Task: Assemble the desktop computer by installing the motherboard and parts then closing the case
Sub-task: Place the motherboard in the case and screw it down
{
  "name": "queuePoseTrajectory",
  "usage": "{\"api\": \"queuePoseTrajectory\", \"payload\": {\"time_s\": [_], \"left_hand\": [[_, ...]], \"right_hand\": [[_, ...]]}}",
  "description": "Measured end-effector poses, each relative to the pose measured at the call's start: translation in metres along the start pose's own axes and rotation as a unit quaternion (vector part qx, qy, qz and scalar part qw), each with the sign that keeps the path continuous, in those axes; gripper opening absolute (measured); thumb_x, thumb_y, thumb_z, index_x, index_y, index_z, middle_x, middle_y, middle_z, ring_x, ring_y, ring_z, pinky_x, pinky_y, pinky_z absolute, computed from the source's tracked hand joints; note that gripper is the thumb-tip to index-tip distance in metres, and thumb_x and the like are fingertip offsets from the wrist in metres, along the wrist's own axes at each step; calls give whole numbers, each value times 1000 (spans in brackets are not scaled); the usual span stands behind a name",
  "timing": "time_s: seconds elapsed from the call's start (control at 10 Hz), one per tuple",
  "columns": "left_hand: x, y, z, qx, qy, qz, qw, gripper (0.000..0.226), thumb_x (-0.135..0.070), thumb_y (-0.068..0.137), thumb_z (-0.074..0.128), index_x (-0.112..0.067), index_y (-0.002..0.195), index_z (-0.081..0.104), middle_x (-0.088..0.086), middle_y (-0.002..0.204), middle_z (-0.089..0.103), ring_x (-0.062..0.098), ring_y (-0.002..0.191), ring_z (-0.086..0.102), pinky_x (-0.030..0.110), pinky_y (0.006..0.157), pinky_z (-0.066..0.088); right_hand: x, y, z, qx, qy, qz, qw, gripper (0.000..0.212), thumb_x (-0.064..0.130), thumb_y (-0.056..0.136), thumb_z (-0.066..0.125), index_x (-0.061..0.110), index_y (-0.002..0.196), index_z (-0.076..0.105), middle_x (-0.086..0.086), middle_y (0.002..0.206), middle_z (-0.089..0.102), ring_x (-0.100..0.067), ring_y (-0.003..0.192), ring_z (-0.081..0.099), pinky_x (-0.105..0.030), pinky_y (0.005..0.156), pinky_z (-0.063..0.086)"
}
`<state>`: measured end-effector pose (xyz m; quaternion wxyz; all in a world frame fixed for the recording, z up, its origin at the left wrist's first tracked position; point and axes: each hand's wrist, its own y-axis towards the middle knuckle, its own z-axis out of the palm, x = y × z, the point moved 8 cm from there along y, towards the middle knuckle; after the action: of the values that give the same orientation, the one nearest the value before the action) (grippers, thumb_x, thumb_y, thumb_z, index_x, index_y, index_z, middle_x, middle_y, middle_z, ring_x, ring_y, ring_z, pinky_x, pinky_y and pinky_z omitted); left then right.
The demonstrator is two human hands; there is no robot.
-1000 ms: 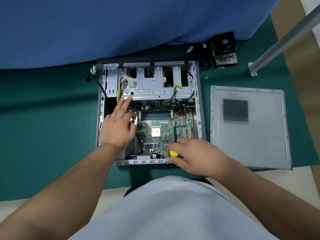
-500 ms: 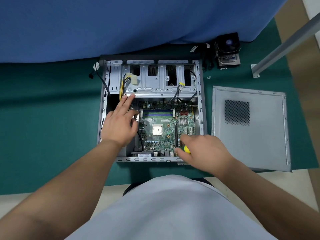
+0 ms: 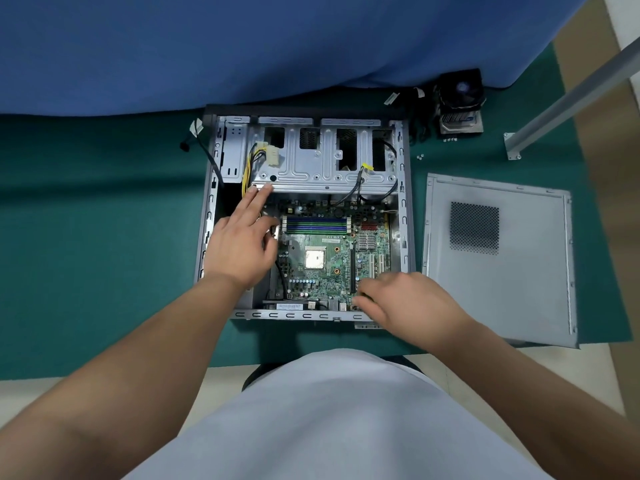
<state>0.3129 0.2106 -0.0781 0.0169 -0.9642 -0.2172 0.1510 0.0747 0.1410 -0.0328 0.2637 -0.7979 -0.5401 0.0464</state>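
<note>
1. open case (image 3: 207,216) lies flat on the green mat (image 3: 104,237), side off; the motherboard (image 3: 329,258) sits inside, in the near half, below the metal drive cage (image 3: 322,168).
2. left hand (image 3: 239,247) rests at the board's left edge; fingers straight and spread, fingertips (image 3: 261,195) reaching up to touch the lower lip of the drive cage. it holds nothing.
3. right hand (image 3: 412,303) is over the board's near right corner, by the case's near wall. fingers curl downward; the hand hides what lies under them, so i cannot tell whether they pinch anything.
4. the cpu socket (image 3: 315,258) lies between the two hands, apart from both. ram slots (image 3: 315,224) lie just right of the left hand's thumb.
5. yellow and black cables (image 3: 251,164) hang at the cage's left end, just above the left fingertips.
6. side panel (image 3: 498,258) lies flat on the mat right of the case, close beside the right hand.
7. cooler fan (image 3: 460,102) stands beyond the case's far right corner, well apart from both hands; small screws (image 3: 420,156) lie near it.
</note>
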Motion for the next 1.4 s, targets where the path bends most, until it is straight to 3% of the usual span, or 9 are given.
{"api": "queuePoseTrajectory", "payload": {"time_s": [0.4,0.5,0.6,0.7,0.8,0.9,1.0,1.3,1.4], "left_hand": [[-3,-2,-4,-8,-23,13,1000,40,-39,90,47,-34,127,62,-14,170,14,9,157,9,49,106,41],[-5,1,-10,-5,-144,-34,989,42,-39,93,51,-37,135,59,-19,167,24,7,156,13,48,114,28],[-20,-1,-20,-33,-239,-57,969,31,-35,96,56,-36,126,63,-15,152,48,11,148,31,48,118,25],[-67,-4,-15,75,-307,-65,946,11,-44,100,55,-43,99,66,-20,108,69,14,113,60,46,102,48],[-109,-8,4,253,-438,-108,856,27,-53,103,49,-36,107,69,-13,101,75,16,98,71,43,94,56],[-148,6,10,292,-604,-213,710,41,-55,104,46,-25,126,64,0,113,77,20,96,72,41,88,53],[-159,28,5,230,-648,-254,680,38,-48,105,50,-18,122,67,2,108,77,21,93,70,41,88,52],[-219,136,-9,199,-476,-112,849,20,-47,99,58,-34,106,72,-7,101,73,3,80,62,20,76,52],[-210,166,-10,152,-318,-31,935,29,-46,102,53,-36,126,66,-9,124,67,4,105,59,12,88,46]], "right_hand": [[-9,3,-1,-15,60,36,997,28,51,102,43,25,107,54,-3,87,65,-27,75,61,-37,61,52],[-29,-1,-23,-52,118,74,989,26,54,101,46,31,101,58,3,80,66,-19,71,64,-33,63,54],[-46,-8,-43,-94,158,99,978,26,59,98,49,35,98,60,7,69,66,-6,55,59,-26,51,44],[-78,-24,-72,-193,293,154,924,24,62,93,56,40,99,63,11,66,69,-8,51,61,-25,47,48],[-98,-31,-74,-248,409,195,856,16,56,92,64,42,101,66,16,75,74,-16,68,72,-35,68,59],[-107,-28,-55,-259,577,204,747,13,34,92,75,33,104,69,13,97,77,-14,87,76,-37,88,57],[-104,-20,-40,-228,661,189,689,19,19,92,74,20,108,66,1,105,77,-18,87,77,-35,83,61],[-163,21,-30,-202,669,250,670,12,35,96,66,24,98,61,5,63,59,-10,50,47,-25,47,39],[-198,29,-29,-217,657,283,664,24,36,89,75,17,82,62,5,57,50,-11,46,40,-22,43,33]]}}
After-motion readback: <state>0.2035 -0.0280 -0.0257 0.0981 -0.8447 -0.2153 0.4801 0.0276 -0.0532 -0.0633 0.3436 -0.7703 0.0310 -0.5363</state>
